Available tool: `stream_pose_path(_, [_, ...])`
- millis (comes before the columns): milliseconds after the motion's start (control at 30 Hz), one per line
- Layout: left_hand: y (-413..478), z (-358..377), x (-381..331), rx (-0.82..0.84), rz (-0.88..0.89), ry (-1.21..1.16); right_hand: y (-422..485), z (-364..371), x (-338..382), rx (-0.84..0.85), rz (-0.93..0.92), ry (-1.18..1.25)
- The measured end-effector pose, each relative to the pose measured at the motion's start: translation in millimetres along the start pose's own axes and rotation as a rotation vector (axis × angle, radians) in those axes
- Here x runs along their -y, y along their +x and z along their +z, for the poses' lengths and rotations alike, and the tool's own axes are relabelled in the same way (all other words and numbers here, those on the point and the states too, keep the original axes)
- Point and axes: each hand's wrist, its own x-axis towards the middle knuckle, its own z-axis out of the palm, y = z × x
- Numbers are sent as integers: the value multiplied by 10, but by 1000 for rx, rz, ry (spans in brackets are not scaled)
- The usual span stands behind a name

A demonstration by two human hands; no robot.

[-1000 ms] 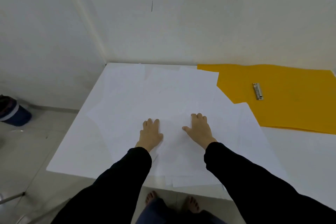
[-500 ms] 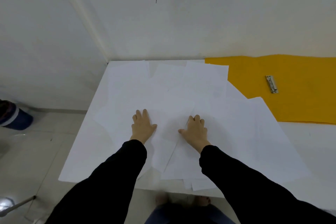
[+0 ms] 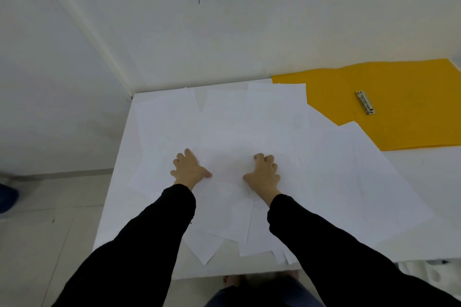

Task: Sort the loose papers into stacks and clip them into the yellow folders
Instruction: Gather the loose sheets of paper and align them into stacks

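Several loose white papers (image 3: 249,132) lie spread and overlapping over the left and middle of a white table (image 3: 117,202). My left hand (image 3: 188,169) rests palm down on the sheets, fingers spread. My right hand (image 3: 264,172) rests on the sheets a little to the right, its fingers bent at the knuckles with the tips on the paper. An open yellow folder (image 3: 399,87) lies flat at the back right, its left part under the papers. A metal clip (image 3: 365,102) is fixed on its inner face.
The table stands in a corner of white walls (image 3: 224,32). Tiled floor (image 3: 50,219) shows to the left, with a dark blue object (image 3: 7,197) at the left edge. Some sheets overhang the table's near edge (image 3: 204,254). My bare feet show below.
Both hands have slid slightly apart over the papers, and the right hand's fingers have bent. The camera view has tilted, shifting the folder up and right.
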Motion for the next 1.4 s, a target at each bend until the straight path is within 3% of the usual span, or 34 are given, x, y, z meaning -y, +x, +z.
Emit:
stream_pose_path(100, [57,-7,-14,44,-28,-170,-11,4,-32,-13,-49,-54])
stream_pose_path(267, [75,-48,40,155,76,-463,-67,-38,-258,-137,-191,-278])
stream_pose_path(400, [-2,-171,99,374,26,-734,-68,-117,-496,-203,-208,-431])
stream_pose_path(667, [42,-251,177,456,-64,-815,-29,-495,-715,-296,85,-345])
stream_pose_path(833, [5,-212,184,448,-112,-781,-9,-609,-681,-236,265,-74])
stream_pose_path(1000, [-94,-138,172,470,-112,-755,33,-602,-707,-181,324,98])
stream_pose_path(1133, [-106,-95,225,474,-145,-768,39,-584,-720,-156,318,20])
stream_pose_path(1300, [-112,-91,293,468,-179,-834,37,-522,-728,-267,315,58])
stream_pose_path(1400, [-114,-95,358,457,-204,-891,62,-518,-731,-200,344,68])
